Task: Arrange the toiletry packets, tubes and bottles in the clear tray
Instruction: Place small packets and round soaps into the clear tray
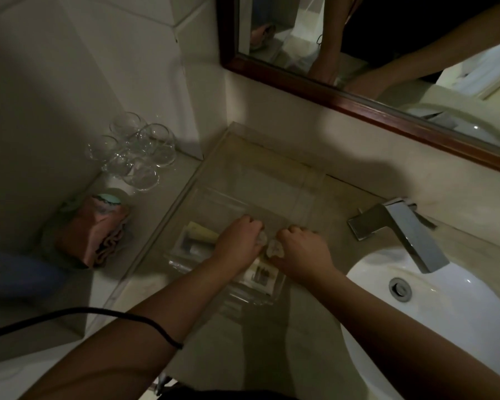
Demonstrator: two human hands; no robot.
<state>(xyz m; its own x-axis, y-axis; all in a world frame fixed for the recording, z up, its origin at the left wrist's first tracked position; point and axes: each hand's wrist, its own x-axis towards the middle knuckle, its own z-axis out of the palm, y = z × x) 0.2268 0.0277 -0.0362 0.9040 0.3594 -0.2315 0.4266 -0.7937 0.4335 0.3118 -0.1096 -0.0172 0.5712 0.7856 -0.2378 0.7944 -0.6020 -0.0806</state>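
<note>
A clear tray (pixel 244 300) stands on the beige counter in the middle of the view. Over it, my left hand (pixel 238 241) is closed on a small pale packet (pixel 261 236). Close beside it, my right hand (pixel 300 248) is closed on another small pale packet (pixel 273 249). A yellow tube (pixel 202 232) and a small white tube (pixel 195 249) lie in the tray's left compartment. A white packet with dark print (pixel 261 275) lies in the tray below my hands. The dim light hides finer detail.
A larger clear tray (pixel 309 192) sits behind, toward the wall. Several upturned glasses (pixel 136 153) stand at the back left, with a pink folded cloth bundle (pixel 94 232) near them. A chrome tap (pixel 401 232) and white basin (pixel 416 307) lie to the right. A mirror (pixel 387 53) hangs above.
</note>
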